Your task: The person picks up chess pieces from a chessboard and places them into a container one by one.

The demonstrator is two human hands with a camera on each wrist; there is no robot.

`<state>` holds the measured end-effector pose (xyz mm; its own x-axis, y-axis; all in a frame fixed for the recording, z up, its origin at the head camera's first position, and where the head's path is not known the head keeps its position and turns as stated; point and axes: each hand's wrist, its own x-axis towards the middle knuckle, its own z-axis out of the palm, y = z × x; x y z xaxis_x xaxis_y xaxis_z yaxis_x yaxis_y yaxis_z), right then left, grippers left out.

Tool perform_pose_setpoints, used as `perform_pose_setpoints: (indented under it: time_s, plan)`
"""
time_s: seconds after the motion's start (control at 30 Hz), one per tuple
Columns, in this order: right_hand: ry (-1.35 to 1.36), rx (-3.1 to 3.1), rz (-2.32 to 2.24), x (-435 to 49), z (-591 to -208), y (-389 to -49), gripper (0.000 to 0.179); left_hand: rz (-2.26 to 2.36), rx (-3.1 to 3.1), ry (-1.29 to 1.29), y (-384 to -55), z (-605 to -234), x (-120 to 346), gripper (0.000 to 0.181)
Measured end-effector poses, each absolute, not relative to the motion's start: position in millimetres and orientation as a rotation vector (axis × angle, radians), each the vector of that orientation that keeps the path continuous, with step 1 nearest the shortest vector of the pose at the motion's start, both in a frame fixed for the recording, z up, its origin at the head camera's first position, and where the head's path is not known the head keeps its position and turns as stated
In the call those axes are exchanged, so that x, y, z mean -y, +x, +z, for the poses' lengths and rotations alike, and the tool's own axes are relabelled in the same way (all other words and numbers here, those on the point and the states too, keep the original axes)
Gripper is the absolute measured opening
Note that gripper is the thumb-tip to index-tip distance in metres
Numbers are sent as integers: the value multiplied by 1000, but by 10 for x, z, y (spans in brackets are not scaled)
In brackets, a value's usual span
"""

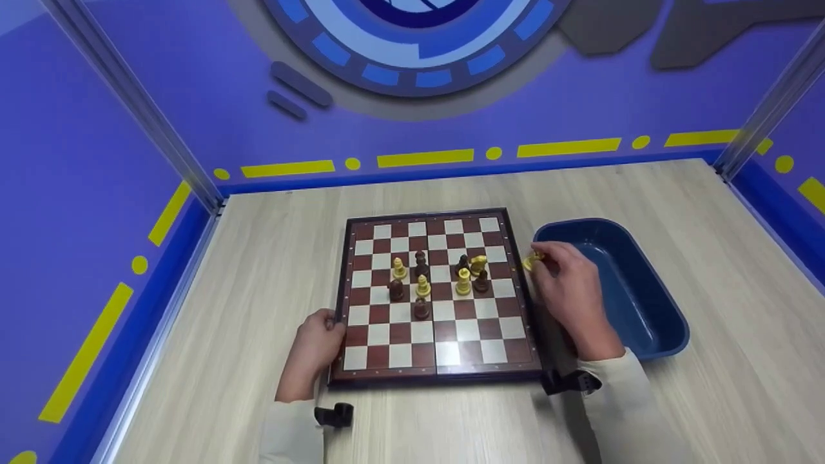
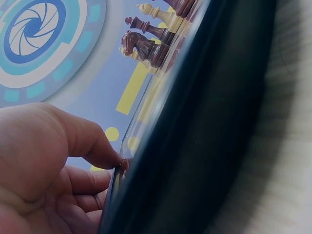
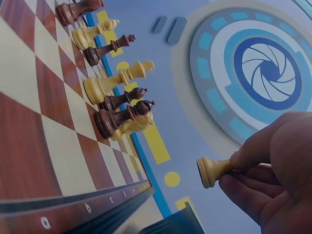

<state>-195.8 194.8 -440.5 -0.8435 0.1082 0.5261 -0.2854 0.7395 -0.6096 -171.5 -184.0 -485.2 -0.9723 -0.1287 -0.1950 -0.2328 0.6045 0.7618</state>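
Note:
Between the thumb and fingers of my right hand (image 1: pixel 570 293) a pale yellow chess piece (image 3: pixel 210 170) is pinched, just off the board's right edge. Its base shows in the right wrist view; its top is hidden in the fingers. My left hand (image 1: pixel 316 348) holds the left edge of the chessboard (image 1: pixel 451 330), thumb against the rim. Several pale and dark pieces stand mid-board, among them a pale king (image 3: pixel 119 82), a dark knight (image 2: pixel 141 48) and a pale knight (image 1: pixel 478 263).
A dark blue bin (image 1: pixel 673 345) stands right of the board, partly behind my right hand and forearm. The wooden table (image 1: pixel 277 245) is bounded by blue-purple panels (image 1: pixel 213 129) at the back and sides.

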Motion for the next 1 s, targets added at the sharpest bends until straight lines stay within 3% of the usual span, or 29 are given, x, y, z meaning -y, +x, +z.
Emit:
perform_pose_setpoints:
  time_s: [1.0]
  plan:
    - [-68,2413,956,-2310,-4357,-1971,22,1297,-2701,-292,-1721,-4840,1845,29]
